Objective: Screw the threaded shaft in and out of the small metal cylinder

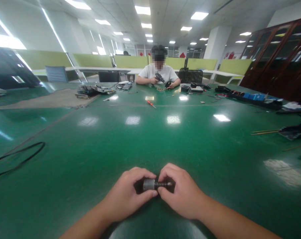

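Observation:
A short grey metal cylinder with a ridged, darker shaft (149,184) lies sideways between my hands, low over the green table; I cannot tell whether it touches the surface. My left hand (127,189) curves around the cylinder end, thumb below and fingers above. At the shaft side, my right hand (181,189) has its thumb and fingertips closed near where shaft and cylinder meet. The shaft's rounded tip points right, into the hollow of my right palm. The exact kind of part is not clear.
Across the green table (140,142) a person (157,71) holds a dark power tool. A red screwdriver (151,104) lies farther out. Black cable (28,154) loops at left. Electronics and tools (255,96) line the right side; a grey cloth (50,99) is far left.

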Tool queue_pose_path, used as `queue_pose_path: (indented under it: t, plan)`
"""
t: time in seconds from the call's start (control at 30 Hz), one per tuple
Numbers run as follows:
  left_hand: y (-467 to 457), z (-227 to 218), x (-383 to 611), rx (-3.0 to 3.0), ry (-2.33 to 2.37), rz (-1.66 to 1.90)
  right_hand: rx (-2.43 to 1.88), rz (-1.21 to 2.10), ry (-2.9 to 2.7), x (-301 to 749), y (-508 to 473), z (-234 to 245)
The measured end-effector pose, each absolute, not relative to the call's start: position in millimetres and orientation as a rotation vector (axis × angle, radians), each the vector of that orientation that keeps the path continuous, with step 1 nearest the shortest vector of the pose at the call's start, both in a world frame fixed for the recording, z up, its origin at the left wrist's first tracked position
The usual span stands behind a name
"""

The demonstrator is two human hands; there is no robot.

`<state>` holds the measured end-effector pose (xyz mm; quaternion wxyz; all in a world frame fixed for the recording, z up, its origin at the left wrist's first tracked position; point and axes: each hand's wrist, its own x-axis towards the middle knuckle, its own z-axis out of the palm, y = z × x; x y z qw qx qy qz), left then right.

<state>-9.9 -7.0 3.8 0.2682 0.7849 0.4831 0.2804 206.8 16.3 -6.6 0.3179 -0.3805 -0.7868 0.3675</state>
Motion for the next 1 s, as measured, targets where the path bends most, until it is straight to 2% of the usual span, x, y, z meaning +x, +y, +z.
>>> queue_pose_path:
  t: [1.0]
  plan:
    - [-7.7,5.3,-10.0,2.133,1.307,0.750,-1.018,0.952,-2.079,206.3,15.1,-4.3]
